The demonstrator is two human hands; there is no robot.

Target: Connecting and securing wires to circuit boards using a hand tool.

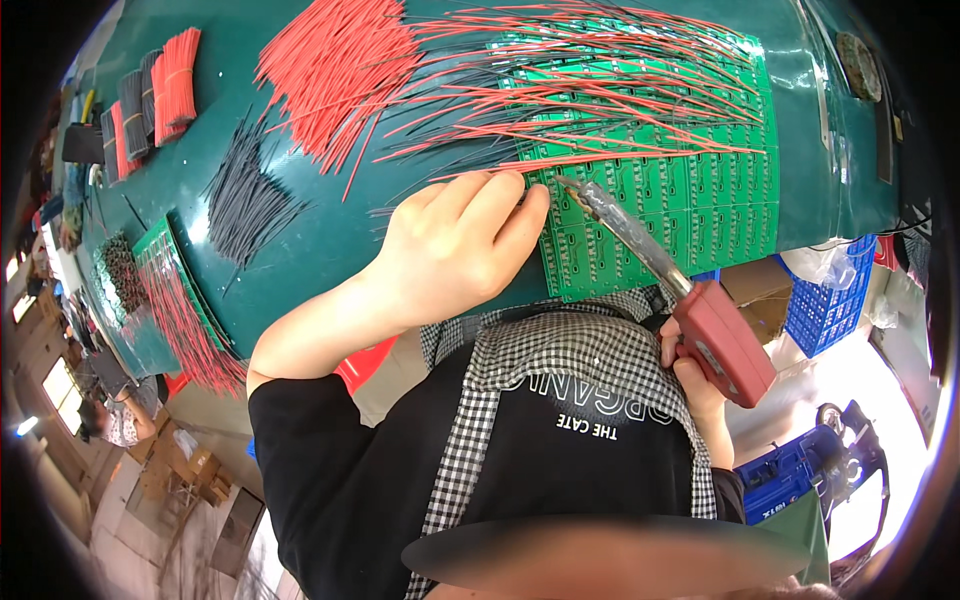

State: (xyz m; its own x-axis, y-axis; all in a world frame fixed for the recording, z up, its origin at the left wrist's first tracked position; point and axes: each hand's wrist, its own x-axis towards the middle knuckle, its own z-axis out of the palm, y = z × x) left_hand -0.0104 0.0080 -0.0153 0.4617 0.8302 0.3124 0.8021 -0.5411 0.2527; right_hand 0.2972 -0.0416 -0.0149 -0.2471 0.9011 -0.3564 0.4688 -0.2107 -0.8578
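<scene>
My left hand (445, 245) is closed in a pinch at the left edge of a green circuit board panel (665, 205). A thin dark wire seems to run under its fingers, though they hide most of it. In my right hand (690, 370) is a soldering gun (725, 340) with a red handle; its metal tip points at the board close to my left fingertips. Red and black wires (600, 100) stand in rows on the panel's far part and trail off to the left. The near rows of the panel carry no wires.
A heap of loose red wires (340, 75) and a pile of black wires (250, 195) lie on the green table (330, 240). Tied wire bundles (175, 90) and another wired board (165, 250) are further left. A blue crate (825, 300) stands at the right, below table level.
</scene>
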